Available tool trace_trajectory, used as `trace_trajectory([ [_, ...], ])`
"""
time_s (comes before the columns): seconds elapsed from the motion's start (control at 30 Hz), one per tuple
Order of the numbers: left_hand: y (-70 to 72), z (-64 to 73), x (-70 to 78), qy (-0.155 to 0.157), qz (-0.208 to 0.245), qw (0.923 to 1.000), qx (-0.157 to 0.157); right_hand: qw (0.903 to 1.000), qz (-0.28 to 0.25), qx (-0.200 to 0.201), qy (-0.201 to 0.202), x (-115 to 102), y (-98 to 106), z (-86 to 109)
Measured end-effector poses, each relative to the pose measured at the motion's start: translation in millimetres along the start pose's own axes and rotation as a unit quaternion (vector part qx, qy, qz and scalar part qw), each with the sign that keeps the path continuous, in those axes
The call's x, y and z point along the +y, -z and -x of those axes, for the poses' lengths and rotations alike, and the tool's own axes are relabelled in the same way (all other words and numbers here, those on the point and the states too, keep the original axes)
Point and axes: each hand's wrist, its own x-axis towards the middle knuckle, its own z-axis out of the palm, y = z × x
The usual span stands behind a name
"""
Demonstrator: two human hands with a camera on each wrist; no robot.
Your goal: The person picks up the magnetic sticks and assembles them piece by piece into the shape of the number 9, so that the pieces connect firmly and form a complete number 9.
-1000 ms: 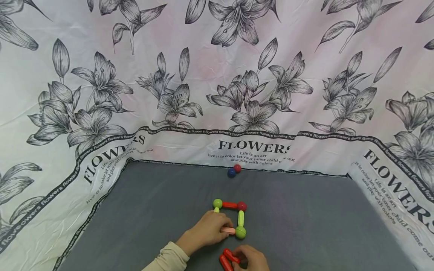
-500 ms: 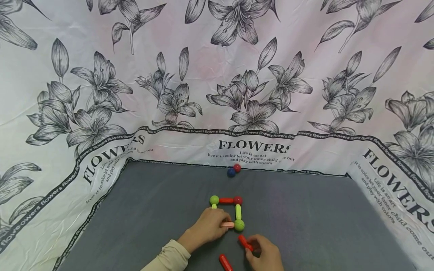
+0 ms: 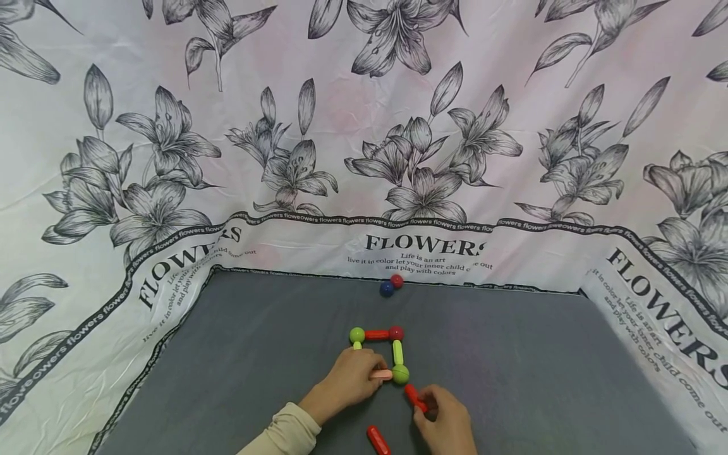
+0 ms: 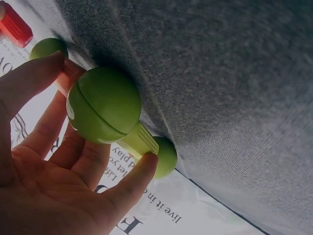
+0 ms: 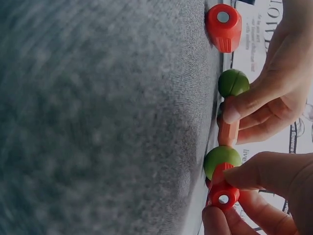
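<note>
A square of magnetic sticks and balls lies on the dark grey cloth. Its far side is a red stick (image 3: 376, 335) between a green ball (image 3: 357, 335) and a red ball (image 3: 396, 333). My left hand (image 3: 350, 378) grips the near left corner, thumb on the pink stick (image 4: 71, 73) and a finger on a yellow-green stick (image 4: 139, 142), around a green ball (image 4: 105, 105). Between thumb and fingers my right hand (image 3: 446, 420) pinches another red stick (image 3: 412, 395). Its far end is close to the near right green ball (image 3: 400, 375); I cannot tell if they touch.
One loose red stick (image 3: 378, 439) lies at the front, between my hands. A blue ball (image 3: 387, 289) and a red ball (image 3: 396, 281) sit at the back, by the printed flower curtain (image 3: 421, 253).
My right hand has taken one of the two loose red sticks forward and right, up to the near right corner. The square has shifted slightly left and away, with my left hand on it.
</note>
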Motion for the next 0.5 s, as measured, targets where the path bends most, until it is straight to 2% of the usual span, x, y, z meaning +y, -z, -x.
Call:
trace_trajectory([
  [0.5, -1.1, 1.8, 2.1, -0.001, -0.006, 1.0000, 0.000, 0.9995, -0.031, 0.003, -0.003, 2.1, -3.5, -3.8],
])
